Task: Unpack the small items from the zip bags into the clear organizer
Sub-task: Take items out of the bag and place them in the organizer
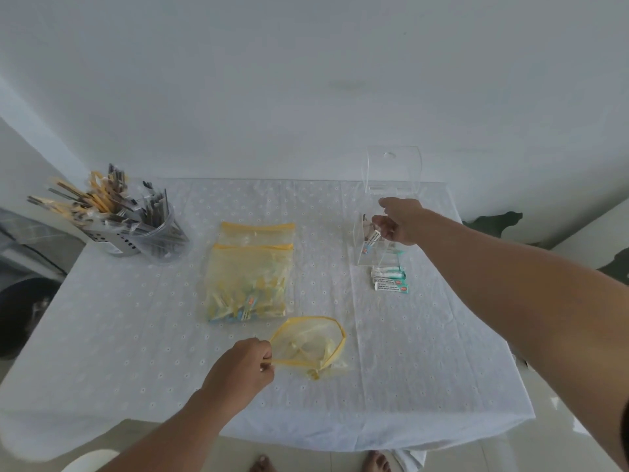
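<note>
My left hand (243, 367) pinches the yellow rim of an open zip bag (308, 345) near the table's front; the bag looks almost empty. My right hand (398, 221) reaches to the clear organizer (391, 185) at the back right and holds a small white sachet (371, 240) over its lower front compartment. Two yellow zip bags lie flat in the middle: a full one (248, 284) with several small packets, and another (257, 231) behind it. Several white and teal sachets (389, 279) lie on the cloth in front of the organizer.
A clear cup (149, 233) holding several long packaged sticks stands at the back left. The table has a white eyelet cloth (136, 335). A white wall rises behind it. My bare feet show below the front edge.
</note>
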The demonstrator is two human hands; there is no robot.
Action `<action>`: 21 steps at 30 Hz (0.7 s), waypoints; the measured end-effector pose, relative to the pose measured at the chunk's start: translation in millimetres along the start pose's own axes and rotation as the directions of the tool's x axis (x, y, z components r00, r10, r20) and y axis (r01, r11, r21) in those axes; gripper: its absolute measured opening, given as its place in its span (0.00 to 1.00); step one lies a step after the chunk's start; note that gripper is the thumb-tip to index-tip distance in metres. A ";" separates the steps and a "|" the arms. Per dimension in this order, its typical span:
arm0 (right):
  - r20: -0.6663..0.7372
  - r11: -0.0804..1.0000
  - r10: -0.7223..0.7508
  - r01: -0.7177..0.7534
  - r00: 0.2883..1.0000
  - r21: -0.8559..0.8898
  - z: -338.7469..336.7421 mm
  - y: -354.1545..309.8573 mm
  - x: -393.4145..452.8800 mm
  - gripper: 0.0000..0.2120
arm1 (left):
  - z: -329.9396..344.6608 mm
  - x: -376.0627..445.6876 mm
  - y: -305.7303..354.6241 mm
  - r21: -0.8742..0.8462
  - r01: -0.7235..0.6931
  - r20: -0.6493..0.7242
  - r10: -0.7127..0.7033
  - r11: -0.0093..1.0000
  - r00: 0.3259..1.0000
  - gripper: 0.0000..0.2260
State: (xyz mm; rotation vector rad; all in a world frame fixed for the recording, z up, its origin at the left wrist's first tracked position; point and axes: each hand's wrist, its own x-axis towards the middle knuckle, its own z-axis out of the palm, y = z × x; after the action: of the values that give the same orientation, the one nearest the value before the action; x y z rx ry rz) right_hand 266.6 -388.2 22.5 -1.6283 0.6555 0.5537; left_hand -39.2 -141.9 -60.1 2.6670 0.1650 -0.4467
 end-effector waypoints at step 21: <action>0.699 0.212 -0.319 0.768 0.639 -0.605 18.9 179.3 -128.5 0.11 | 2.7 -6.3 18.3 0.021 -0.051 -0.004 0.051 0.998 0.999 0.13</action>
State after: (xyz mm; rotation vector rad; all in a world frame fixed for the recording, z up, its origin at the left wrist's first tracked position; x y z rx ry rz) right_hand 50.0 -374.5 -21.6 -2.4235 -0.8187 0.7048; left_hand -42.5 -159.8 -53.1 2.6866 0.0935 -0.4289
